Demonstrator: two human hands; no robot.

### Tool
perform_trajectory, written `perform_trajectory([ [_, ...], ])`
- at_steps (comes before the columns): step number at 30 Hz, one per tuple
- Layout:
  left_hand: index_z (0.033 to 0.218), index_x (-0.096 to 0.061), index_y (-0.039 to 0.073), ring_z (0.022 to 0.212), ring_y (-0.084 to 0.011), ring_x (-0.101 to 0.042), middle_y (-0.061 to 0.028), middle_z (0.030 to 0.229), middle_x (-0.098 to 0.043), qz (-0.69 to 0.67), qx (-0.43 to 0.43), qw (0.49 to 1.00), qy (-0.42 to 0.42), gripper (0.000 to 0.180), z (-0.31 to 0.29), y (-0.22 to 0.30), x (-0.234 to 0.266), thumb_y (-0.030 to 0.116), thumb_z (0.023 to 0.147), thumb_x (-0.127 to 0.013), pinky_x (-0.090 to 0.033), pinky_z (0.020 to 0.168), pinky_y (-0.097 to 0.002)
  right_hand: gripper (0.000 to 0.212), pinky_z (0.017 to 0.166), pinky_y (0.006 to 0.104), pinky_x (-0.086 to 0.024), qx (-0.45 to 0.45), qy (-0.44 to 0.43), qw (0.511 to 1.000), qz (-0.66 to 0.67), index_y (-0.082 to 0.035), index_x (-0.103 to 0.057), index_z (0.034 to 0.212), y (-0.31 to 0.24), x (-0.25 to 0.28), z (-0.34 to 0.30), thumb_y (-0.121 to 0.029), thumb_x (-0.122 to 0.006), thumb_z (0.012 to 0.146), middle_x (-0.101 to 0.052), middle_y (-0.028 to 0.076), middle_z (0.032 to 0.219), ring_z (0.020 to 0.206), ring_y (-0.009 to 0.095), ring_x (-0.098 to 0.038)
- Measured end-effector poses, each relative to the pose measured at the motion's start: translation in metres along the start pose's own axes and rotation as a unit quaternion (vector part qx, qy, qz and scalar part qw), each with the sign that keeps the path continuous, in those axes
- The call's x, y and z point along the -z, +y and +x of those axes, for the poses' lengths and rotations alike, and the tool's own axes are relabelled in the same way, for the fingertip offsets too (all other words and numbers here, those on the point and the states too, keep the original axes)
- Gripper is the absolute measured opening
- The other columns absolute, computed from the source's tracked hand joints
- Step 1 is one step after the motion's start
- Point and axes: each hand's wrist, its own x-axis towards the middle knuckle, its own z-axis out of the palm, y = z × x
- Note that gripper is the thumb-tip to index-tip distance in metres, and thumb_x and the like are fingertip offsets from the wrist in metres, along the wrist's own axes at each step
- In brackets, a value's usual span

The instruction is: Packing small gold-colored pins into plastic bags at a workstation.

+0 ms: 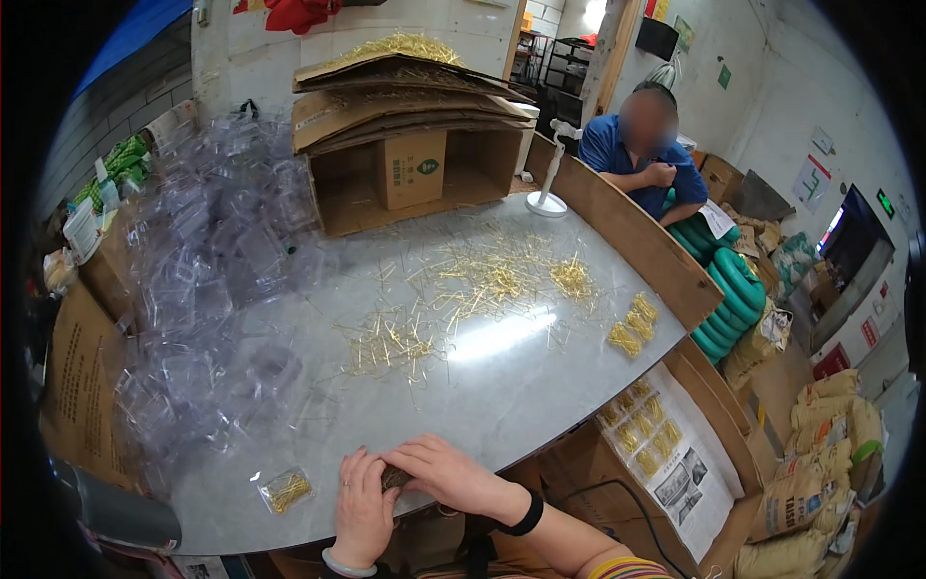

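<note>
Head view: a small dark bundle (394, 478), its kind unclear, sits at your worktop's (502, 410) near edge, held between the curled fingers (355, 470) of your left hand (365, 511) and right hand (453, 475). Left of them lies a clear packet (286, 490) of gold hooks. Beyond, loose gold hooks (395, 345) scatter beside heaped clear plastic boxes (207, 270).

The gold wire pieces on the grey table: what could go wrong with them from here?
The loose gold wire pieces lie crossed over one another, so they might tangle or prick someone.

The clear packet of gold pieces sits near the table's front edge, beside the left hand; a stray bump could perhaps knock it off.

Another gold heap rests on bowed cardboard sheets, so some might slide down.
</note>
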Motion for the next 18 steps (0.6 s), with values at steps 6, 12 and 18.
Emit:
perform_trajectory([
  [6, 0.137, -0.047, -0.004, 0.132, -0.0407, -0.041, -0.0198, 0.131, -0.05, 0.075, -0.01, 0.997, 0.002, 0.06, 0.0, 0.004, 0.0, 0.012, 0.084, -0.07, -0.03, 0.114, -0.0587, 0.047, 0.103, 0.0438, -0.044, -0.112, 0.142, 0.978, -0.107, -0.003, -0.055, 0.131, -0.03, -0.007, -0.015, -0.007, -0.068, 0.086, -0.058, 0.014, 0.13, 0.12, 0.034, -0.053],
  [12, 0.137, -0.048, -0.004, 0.132, -0.0412, -0.041, -0.0195, 0.131, -0.051, 0.078, -0.012, 0.997, -0.006, 0.06, 0.001, 0.007, 0.002, 0.014, 0.085, -0.07, -0.029, 0.114, -0.0595, 0.043, 0.097, 0.0402, -0.047, -0.065, 0.091, 0.985, -0.134, -0.004, -0.061, 0.123, -0.027, -0.008, -0.023, -0.006, -0.064, 0.081, -0.06, 0.012, 0.127, 0.117, 0.032, -0.056],
  [18, 0.134, -0.05, -0.005, 0.131, -0.042, -0.041, -0.0181, 0.131, -0.051, 0.089, -0.024, 0.996, -0.011, 0.057, 0.001, 0.007, 0.002, 0.015, 0.085, -0.07, -0.029, 0.113, -0.0598, 0.037, 0.098, 0.0411, -0.047, -0.052, 0.086, 0.992, -0.073, -0.003, -0.064, 0.115, -0.011, -0.003, -0.015, -0.004, -0.062, 0.078, -0.061, 0.013, 0.125, 0.113, 0.032, -0.058],
])
